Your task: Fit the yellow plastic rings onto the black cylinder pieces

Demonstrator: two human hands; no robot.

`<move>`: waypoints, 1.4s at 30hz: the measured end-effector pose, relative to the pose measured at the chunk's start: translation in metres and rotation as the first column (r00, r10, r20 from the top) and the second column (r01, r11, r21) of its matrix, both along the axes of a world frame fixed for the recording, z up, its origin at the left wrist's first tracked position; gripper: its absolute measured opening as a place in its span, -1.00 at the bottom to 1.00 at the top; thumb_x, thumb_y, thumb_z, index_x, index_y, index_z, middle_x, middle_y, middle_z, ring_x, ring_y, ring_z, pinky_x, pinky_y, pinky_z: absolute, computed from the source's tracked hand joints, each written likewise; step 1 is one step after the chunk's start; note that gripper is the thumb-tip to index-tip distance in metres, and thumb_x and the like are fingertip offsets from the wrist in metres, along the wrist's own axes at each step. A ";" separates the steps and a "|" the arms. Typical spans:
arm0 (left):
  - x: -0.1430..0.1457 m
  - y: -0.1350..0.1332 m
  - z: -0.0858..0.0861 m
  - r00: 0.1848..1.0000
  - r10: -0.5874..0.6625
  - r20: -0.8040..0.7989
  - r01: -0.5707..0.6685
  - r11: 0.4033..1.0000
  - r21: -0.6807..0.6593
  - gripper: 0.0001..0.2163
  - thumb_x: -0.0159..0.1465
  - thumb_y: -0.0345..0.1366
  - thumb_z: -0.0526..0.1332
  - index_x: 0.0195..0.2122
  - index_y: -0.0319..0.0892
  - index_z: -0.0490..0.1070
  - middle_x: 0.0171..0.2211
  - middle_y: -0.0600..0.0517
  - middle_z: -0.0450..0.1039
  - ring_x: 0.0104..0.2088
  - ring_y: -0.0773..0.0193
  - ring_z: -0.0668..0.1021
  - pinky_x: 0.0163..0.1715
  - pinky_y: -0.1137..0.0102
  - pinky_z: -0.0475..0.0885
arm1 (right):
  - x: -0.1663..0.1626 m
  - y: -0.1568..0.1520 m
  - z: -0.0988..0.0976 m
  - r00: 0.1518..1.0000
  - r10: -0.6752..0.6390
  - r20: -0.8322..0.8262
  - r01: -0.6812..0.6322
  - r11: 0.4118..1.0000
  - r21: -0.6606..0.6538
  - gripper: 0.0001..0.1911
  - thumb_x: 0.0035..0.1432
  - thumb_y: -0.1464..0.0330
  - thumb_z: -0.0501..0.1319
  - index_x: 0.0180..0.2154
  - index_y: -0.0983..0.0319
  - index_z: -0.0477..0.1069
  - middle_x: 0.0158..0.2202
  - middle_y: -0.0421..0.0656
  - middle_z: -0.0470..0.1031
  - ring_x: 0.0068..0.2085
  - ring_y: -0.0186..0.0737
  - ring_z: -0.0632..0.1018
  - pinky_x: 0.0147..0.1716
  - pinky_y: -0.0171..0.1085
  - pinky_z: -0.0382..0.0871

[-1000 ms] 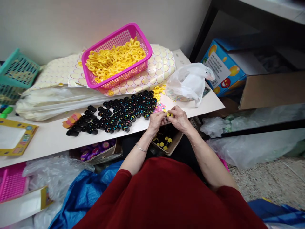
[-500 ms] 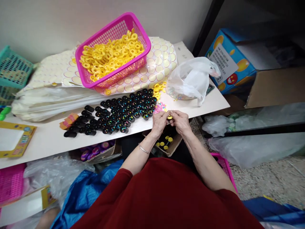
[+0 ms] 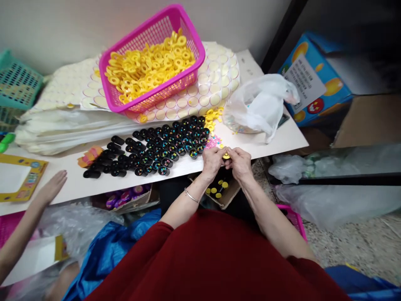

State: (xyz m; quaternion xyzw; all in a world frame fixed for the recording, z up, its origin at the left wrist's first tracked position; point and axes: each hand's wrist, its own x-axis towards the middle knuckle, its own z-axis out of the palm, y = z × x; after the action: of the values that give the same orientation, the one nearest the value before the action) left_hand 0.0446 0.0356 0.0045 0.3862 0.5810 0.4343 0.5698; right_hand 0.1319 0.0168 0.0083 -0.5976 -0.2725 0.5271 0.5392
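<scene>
Yellow cap (image 3: 226,156), probably light, stiff plastic, best gripped edgewise: left hand (image 3: 212,161) and right hand (image 3: 240,164) pinch it, right of black cups (image 3: 156,155).

Dark red short-sleeved top (image 3: 216,259) (plus a thin silvery bracelet (image 3: 191,197))

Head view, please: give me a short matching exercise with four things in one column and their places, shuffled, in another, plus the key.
1. Big heap of yellow rings
2. Black cups
3. White plastic bag
4. Small yellow piece

A. Between the fingers of the left hand and right hand
B. Near the right end of the table
C. Inside the pink basket
D. Clustered left of both hands, many holding coloured bits

Pairs: 1-C, 2-D, 3-B, 4-A
</scene>
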 end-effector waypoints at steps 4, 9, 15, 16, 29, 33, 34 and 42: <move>-0.002 -0.003 -0.005 0.999 -0.002 -0.053 0.006 0.996 0.089 -0.57 0.11 0.08 0.19 -0.64 -0.19 0.25 -0.78 0.18 0.15 -0.71 0.47 0.23 -0.69 0.50 0.12 | -0.006 -0.001 0.008 0.999 -0.015 -0.039 0.014 0.999 -0.030 -0.65 -0.10 0.11 0.28 -0.58 0.21 0.24 -0.79 -0.38 0.24 -0.77 -0.46 0.29 -0.80 -0.46 0.24; -0.003 -0.006 -0.005 0.989 -0.039 -0.140 0.060 0.987 0.147 -0.66 0.22 -0.08 0.11 -0.60 -0.17 0.21 -0.71 0.17 0.16 -0.63 0.45 0.26 -0.60 0.49 0.14 | -0.009 -0.002 0.010 0.999 -0.021 0.038 0.022 1.000 -0.009 -0.66 -0.11 0.14 0.28 -0.60 0.20 0.20 -0.78 -0.40 0.20 -0.77 -0.49 0.25 -0.83 -0.48 0.15; -0.001 -0.001 -0.004 0.983 0.002 -0.185 0.034 0.981 0.191 -0.64 0.18 -0.15 0.17 -0.66 -0.18 0.10 -0.70 0.18 0.05 -0.60 0.46 0.19 -0.57 0.47 0.05 | -0.009 0.001 0.002 0.994 -0.025 0.111 0.027 1.000 -0.010 -0.66 -0.08 0.15 0.26 -0.61 0.18 0.17 -0.80 -0.40 0.16 -0.77 -0.43 0.26 -0.84 -0.44 0.14; -0.001 -0.001 -0.004 0.985 0.005 -0.171 0.028 0.982 0.188 -0.62 0.17 -0.13 0.18 -0.67 -0.18 0.09 -0.71 0.19 0.03 -0.61 0.46 0.17 -0.58 0.46 0.04 | -0.009 0.001 0.001 0.993 -0.034 0.113 0.034 0.999 -0.001 -0.66 -0.07 0.15 0.25 -0.61 0.18 0.17 -0.80 -0.40 0.17 -0.77 -0.43 0.27 -0.85 -0.43 0.14; -0.020 -0.017 -0.011 0.962 -0.272 -0.015 0.265 0.923 0.280 -0.56 -0.22 -0.17 0.47 -0.33 -0.26 0.45 -0.48 0.17 0.30 -0.60 0.56 0.24 -0.57 0.53 0.16 | -0.003 -0.012 -0.004 0.998 -0.003 -0.065 0.005 0.999 0.042 -0.61 -0.19 0.06 0.29 -0.53 0.18 0.19 -0.68 -0.38 0.28 -0.72 -0.42 0.29 -0.77 -0.37 0.21; -0.019 -0.019 -0.011 0.953 -0.287 -0.094 0.302 0.890 0.341 -0.70 -0.11 -0.19 0.40 -0.41 -0.27 0.47 -0.48 0.14 0.31 -0.54 0.51 0.27 -0.51 0.50 0.17 | 0.003 -0.017 -0.009 0.980 0.020 0.196 -0.038 0.995 0.087 -0.66 -0.06 0.07 0.21 -0.55 0.18 0.22 -0.69 -0.36 0.23 -0.67 -0.39 0.27 -0.71 -0.34 0.20; -0.019 -0.018 -0.010 0.950 -0.293 -0.108 0.312 0.882 0.354 -0.72 -0.08 -0.19 0.39 -0.41 -0.27 0.48 -0.49 0.14 0.30 -0.53 0.49 0.27 -0.50 0.49 0.18 | 0.006 -0.016 -0.010 0.957 0.012 0.291 -0.054 0.989 0.135 -0.67 -0.04 0.09 0.21 -0.56 0.18 0.23 -0.67 -0.34 0.24 -0.64 -0.38 0.28 -0.67 -0.34 0.21; -0.019 -0.011 -0.007 0.953 -0.255 -0.166 0.300 0.881 0.366 -0.83 -0.11 -0.33 0.34 -0.49 -0.25 0.42 -0.57 0.19 0.22 -0.56 0.48 0.22 -0.51 0.49 0.12 | 0.013 -0.016 -0.007 0.740 -0.038 0.671 -0.268 0.899 0.346 -0.69 0.15 0.17 0.07 -0.42 0.23 0.43 -0.43 -0.15 0.41 -0.37 -0.24 0.44 -0.31 -0.23 0.36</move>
State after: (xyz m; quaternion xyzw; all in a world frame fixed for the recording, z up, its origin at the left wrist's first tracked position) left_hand 0.0252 0.0241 -0.0022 0.5941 0.4538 0.4316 0.5047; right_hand 0.1446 0.0004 0.0018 -0.5958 -0.5902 0.2420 0.4880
